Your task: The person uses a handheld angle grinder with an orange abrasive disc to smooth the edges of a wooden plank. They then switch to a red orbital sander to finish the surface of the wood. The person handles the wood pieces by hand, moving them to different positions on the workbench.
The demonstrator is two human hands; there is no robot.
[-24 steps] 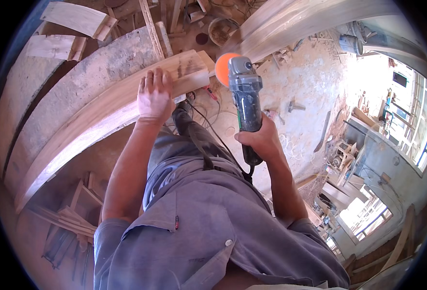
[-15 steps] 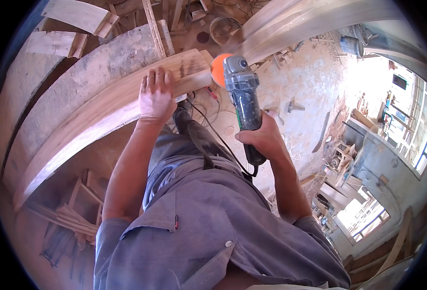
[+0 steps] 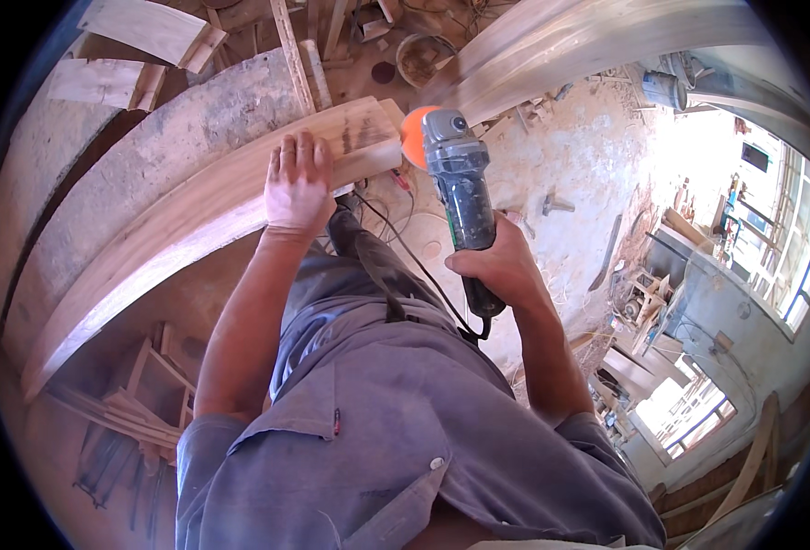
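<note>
Right hand grips the black-and-grey plastic angle grinder, round orange disc at the curved pale wooden beam's far right end; left hand lies open atop; one-handed kickback could gouge the beam.

Left hand flat on a curved wooden beam, right hand wrapped around a dark angle grinder, orange disc right at the beam's end, contact hard to call, hammer lying on the dusty floor beyond.
</note>
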